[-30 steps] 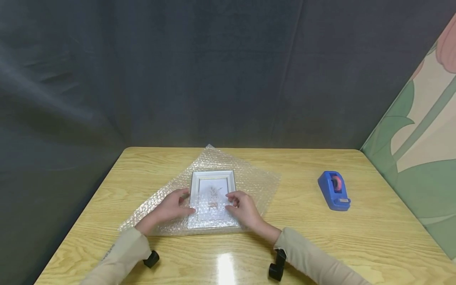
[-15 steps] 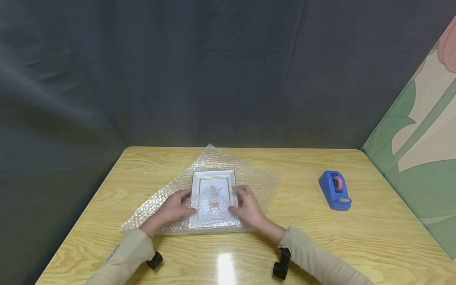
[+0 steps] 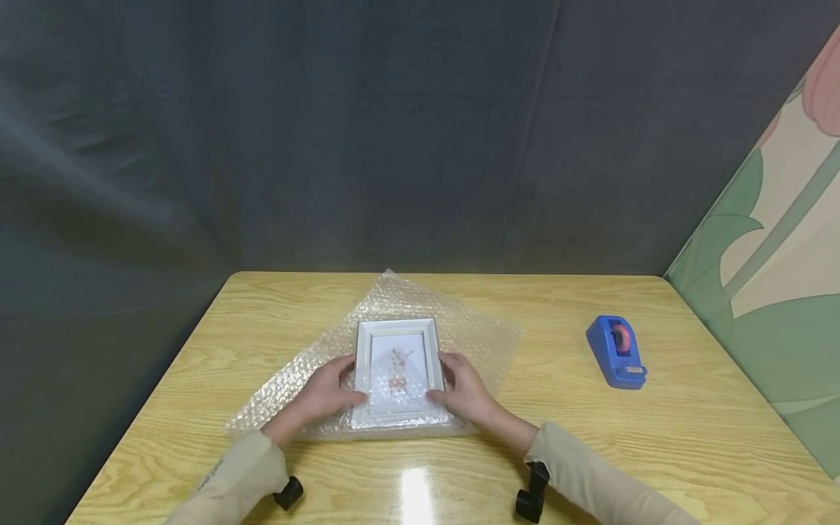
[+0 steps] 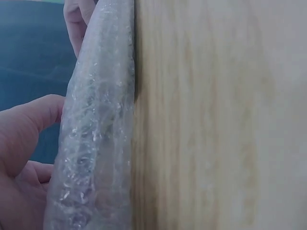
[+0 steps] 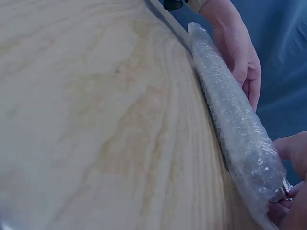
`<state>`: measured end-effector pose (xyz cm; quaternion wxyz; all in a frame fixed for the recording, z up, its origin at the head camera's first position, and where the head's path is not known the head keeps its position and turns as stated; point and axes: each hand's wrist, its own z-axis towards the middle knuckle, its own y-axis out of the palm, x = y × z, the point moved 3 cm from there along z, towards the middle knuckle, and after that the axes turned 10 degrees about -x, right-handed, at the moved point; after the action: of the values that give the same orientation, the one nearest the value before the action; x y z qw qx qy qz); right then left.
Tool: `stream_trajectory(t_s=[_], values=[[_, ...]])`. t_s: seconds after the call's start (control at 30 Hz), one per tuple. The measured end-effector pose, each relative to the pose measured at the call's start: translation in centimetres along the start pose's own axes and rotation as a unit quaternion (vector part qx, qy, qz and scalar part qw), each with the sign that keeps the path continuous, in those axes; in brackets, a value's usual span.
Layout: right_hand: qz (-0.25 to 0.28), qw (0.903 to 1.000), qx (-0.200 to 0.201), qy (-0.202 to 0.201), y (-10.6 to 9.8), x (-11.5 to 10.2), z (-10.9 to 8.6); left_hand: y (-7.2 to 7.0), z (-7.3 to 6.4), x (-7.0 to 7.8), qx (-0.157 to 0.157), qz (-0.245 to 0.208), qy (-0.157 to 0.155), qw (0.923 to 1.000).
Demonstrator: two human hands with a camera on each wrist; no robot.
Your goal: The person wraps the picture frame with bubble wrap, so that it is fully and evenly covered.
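A white picture frame (image 3: 429,339) with a small plant picture lies on a sheet of bubble wrap (image 3: 472,328) in the head view, and a flap of the wrap covers its nearer part. My left hand (image 3: 323,390) grips the frame's left side, thumb on top and fingers along the edge. On the right side my right hand (image 3: 467,388) holds it the same way. Both wrist views show the near edge as a rounded fold of bubble wrap (image 4: 96,124), with a thumb touching it from above. The fingertips under the frame's sides are hidden.
A blue tape dispenser (image 3: 615,354) with a pink roll stands on the right of the wooden table (image 3: 538,437). Behind the table hangs a dark curtain (image 3: 420,146). A flower-patterned panel (image 3: 787,277) borders the right side.
My right hand has moved from on top of the frame out to its right edge and now grips there. The frame has shifted slightly right and nearer, with the left hand following.
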<state>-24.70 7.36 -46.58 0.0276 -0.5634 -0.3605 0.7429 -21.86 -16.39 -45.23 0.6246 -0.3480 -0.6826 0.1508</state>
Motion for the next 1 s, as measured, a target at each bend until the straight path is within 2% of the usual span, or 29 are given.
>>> stream_trajectory(t_s=[0.3,0.4,0.5,0.63,0.73,1.0], values=[[-0.031,0.9995,0.000,-0.005,-0.5,-0.3,-2.0,1.4,-1.2,0.7,0.001,0.004,0.005,1.0000],[-0.040,0.9990,-0.015,-0.014,-0.8,-0.6,-2.3,1.6,-1.3,0.7,-0.003,0.008,0.005,0.9999],[-0.019,0.9983,-0.047,-0.031,-1.3,-0.8,-1.9,1.8,-1.4,0.7,-0.004,0.012,0.005,0.9999],[-0.010,0.9978,-0.065,-0.007,-2.5,-0.7,-0.5,1.7,-1.4,0.7,0.002,0.008,0.004,1.0000],[-0.025,0.9976,-0.060,0.023,-3.9,-0.2,1.1,1.6,-1.4,0.7,0.003,0.002,0.006,1.0000],[-0.048,0.9959,-0.076,0.009,-7.2,1.4,6.1,1.8,-1.3,0.8,0.002,-0.002,0.009,1.0000]])
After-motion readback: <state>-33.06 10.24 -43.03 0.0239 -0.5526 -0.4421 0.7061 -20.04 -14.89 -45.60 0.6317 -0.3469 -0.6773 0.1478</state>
